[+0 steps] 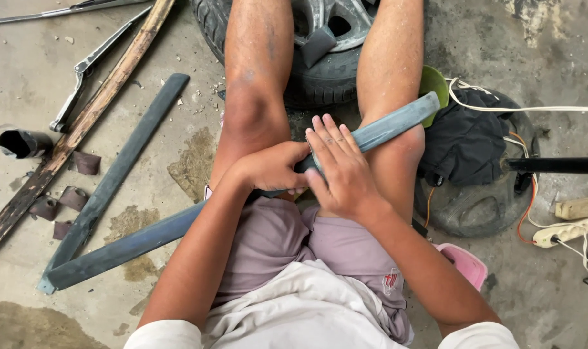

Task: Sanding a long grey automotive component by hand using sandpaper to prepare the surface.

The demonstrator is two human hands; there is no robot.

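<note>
Step in hand: by the look of it, the long grey-blue strip [397, 123] was being rubbed down by hand as it lay across the seated person's knees.
Left hand [268, 169]: clenched around the strip just above the left thigh, steadying it.
Right hand [345, 171]: laid flat on top of the strip, fingers [329, 132] spread and pressing; whether anything lay under the palm, I could not tell.
Strip's place: its upper end sat on the right knee beside a green rim [434, 83]; its lower end ran down left to the concrete floor [22, 39], meeting a second grey strip [123, 155] in a V.
Next move: I judged it called for a firm left-hand hold and even pressure along the strip.
Scraps: small brown pieces [86, 161] lay on the floor at left, near a worn wooden pole [81, 126].
Labels: only a small red mark on the mauve shorts [391, 279].
Elsewhere: a tyre [319, 74] ahead, a white power strip [565, 231] at right.
</note>
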